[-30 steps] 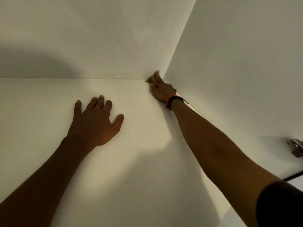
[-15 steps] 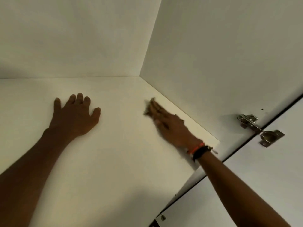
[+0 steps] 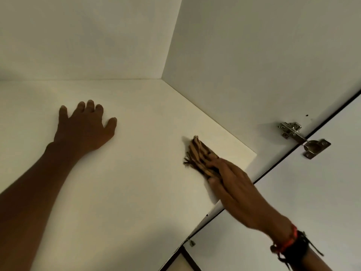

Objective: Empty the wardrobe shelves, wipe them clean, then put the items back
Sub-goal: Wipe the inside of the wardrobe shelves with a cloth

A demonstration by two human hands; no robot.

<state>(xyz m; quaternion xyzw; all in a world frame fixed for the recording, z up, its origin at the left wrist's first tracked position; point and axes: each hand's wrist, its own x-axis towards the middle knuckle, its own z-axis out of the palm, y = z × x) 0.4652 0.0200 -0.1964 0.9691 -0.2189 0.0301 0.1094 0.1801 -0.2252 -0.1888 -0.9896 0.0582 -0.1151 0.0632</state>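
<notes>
My right hand (image 3: 232, 184), fingers flat, presses the striped cloth (image 3: 201, 157) at lower right. It has been drawn from the rear corner to the front edge of the shelf (image 3: 136, 192). My left hand (image 3: 84, 128), spread and empty, braces centre left. The wiping stroke looks nearly complete.

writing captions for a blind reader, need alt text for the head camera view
A right hand presses a striped cloth onto a white wardrobe shelf near its front right corner. The left hand rests flat on the shelf further left; a metal door hinge shows at right.
</notes>
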